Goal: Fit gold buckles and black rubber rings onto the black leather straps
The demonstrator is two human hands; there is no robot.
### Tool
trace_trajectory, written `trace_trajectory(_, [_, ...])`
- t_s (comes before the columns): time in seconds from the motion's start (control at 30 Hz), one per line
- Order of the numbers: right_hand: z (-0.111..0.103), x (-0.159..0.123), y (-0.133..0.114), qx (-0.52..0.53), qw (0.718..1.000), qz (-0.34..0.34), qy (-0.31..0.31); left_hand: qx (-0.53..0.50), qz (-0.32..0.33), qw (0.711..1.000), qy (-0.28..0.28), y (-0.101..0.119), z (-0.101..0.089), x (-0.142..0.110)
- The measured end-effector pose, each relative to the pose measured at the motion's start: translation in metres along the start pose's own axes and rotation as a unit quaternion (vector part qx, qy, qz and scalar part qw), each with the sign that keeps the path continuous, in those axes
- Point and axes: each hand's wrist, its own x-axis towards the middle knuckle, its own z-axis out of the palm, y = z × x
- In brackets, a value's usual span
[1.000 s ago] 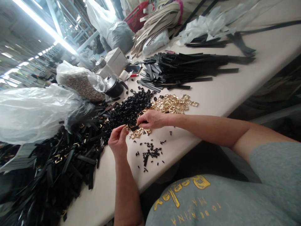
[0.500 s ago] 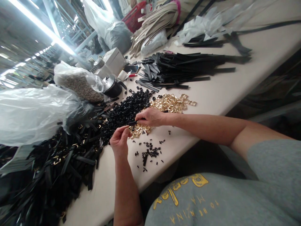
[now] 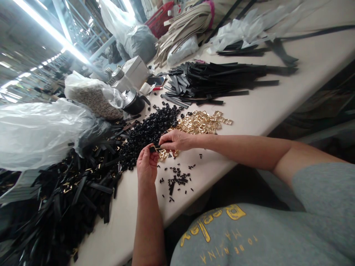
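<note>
My left hand (image 3: 146, 164) is closed on a short black strap (image 3: 152, 149), its fingers curled beneath it. A gold buckle shows on the strap between my hands. My right hand (image 3: 176, 140) pinches the same piece from the other side, close to the left fingertips; its fingers partly hide the piece. Just beyond my hands lies a heap of small black loops (image 3: 149, 127). Gold buckles (image 3: 203, 122) are piled beside and partly under my right hand. Small black bits (image 3: 179, 177) lie scattered on the table nearer to me.
Black straps with buckles (image 3: 69, 188) are heaped at the left. Plain black strips (image 3: 216, 79) lie behind the buckles on the pale table (image 3: 111, 236). A dark mug with a lid (image 3: 133, 101), a phone (image 3: 156, 81) and plastic bags (image 3: 41, 129) stand or lie toward the back.
My left hand has moved slightly right, closer to the right hand, and turned so its curled fingers show. A gold buckle now shows on the strap between the hands.
</note>
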Motion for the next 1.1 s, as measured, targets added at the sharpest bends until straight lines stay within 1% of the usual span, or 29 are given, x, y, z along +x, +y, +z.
trace_trajectory(0.13, [0.0009, 0.0011, -0.0013, -0.020, 1.000, 0.012, 0.020, 0.015, 0.000, 1.000, -0.020, -0.0030, 0.0029, -0.0028])
trace_trajectory(0.23, [0.0015, -0.0003, -0.0029, -0.032, 0.999, 0.014, 0.012, 0.043, 0.027, 0.999, -0.021, -0.0044, 0.0079, -0.0072])
trace_trajectory(0.3, [0.0010, -0.0016, -0.0039, -0.048, 0.999, 0.017, -0.003, 0.044, 0.028, 0.999, -0.017, -0.0038, 0.0101, -0.0083])
trace_trajectory(0.4, [-0.0014, -0.0030, -0.0046, -0.078, 0.995, 0.024, -0.054, 0.012, -0.002, 1.000, -0.009, -0.0002, 0.0089, -0.0059])
trace_trajectory(0.47, [-0.0028, -0.0035, -0.0047, -0.107, 0.990, 0.015, -0.087, -0.020, -0.029, 0.999, -0.006, 0.0022, 0.0061, -0.0034])
trace_trajectory(0.5, [-0.0030, -0.0036, -0.0049, -0.124, 0.988, 0.007, -0.093, -0.034, -0.042, 0.998, -0.008, 0.0029, 0.0047, -0.0025])
trace_trajectory(0.6, [-0.0024, -0.0038, -0.0056, -0.185, 0.980, -0.022, -0.074, -0.064, -0.076, 0.995, -0.024, 0.0022, 0.0031, -0.0022])
trace_trajectory(0.7, [-0.0010, -0.0037, -0.0056, -0.244, 0.967, -0.054, -0.043, -0.077, -0.099, 0.991, -0.038, -0.0008, 0.0063, -0.0048])
trace_trajectory(0.77, [-0.0007, -0.0037, -0.0047, -0.266, 0.961, -0.073, -0.029, -0.079, -0.110, 0.990, -0.048, -0.0023, 0.0089, -0.0063])
trace_trajectory(0.83, [-0.0009, -0.0039, -0.0036, -0.248, 0.964, -0.079, -0.044, -0.085, -0.118, 0.988, -0.057, -0.0029, 0.0102, -0.0069])
trace_trajectory(0.9, [-0.0014, -0.0045, -0.0030, -0.196, 0.974, -0.075, -0.086, -0.098, -0.129, 0.985, -0.063, -0.0028, 0.0094, -0.0067])
trace_trajectory(0.97, [-0.0016, -0.0052, -0.0034, -0.170, 0.975, -0.084, -0.113, -0.110, -0.145, 0.981, -0.069, -0.0026, 0.0072, -0.0061])
trace_trajectory(1.0, [-0.0016, -0.0055, -0.0039, -0.183, 0.972, -0.096, -0.109, -0.112, -0.153, 0.979, -0.074, -0.0028, 0.0060, -0.0059])
trace_trajectory(1.1, [-0.0016, -0.0063, -0.0058, -0.270, 0.952, -0.133, -0.062, -0.108, -0.162, 0.977, -0.092, -0.0042, 0.0033, -0.0053])
